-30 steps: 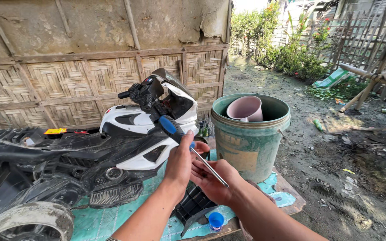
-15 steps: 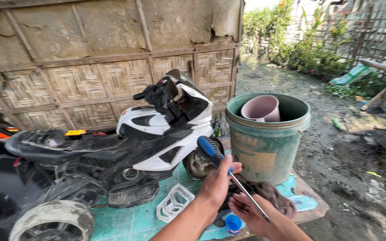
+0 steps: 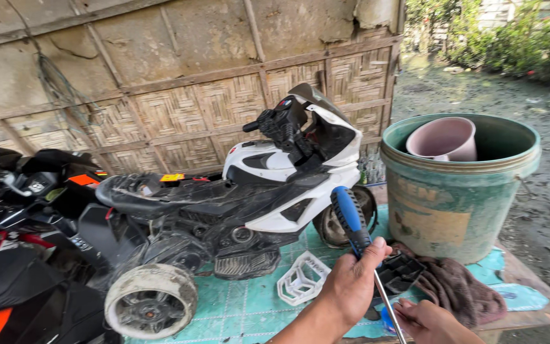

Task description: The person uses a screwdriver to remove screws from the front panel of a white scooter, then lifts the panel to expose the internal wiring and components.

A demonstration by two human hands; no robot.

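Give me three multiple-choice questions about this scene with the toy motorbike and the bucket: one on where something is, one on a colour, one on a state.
1. Where is the pink pot?
A. Inside the green bucket
B. On the motorbike seat
C. On the ground by the wall

2. What colour is the screwdriver handle?
A. Red and yellow
B. Blue and black
C. All white

3. How is the left hand right now?
A. Flat on the table
B. Resting on the bucket rim
C. Closed around the screwdriver

Answers:
1. A, the pot stands within the bucket's rim.
2. B, the handle is blue with black ends.
3. C, its fingers wrap the shaft just under the handle, while the right hand sits lower by the shaft, in front of the white motorbike.
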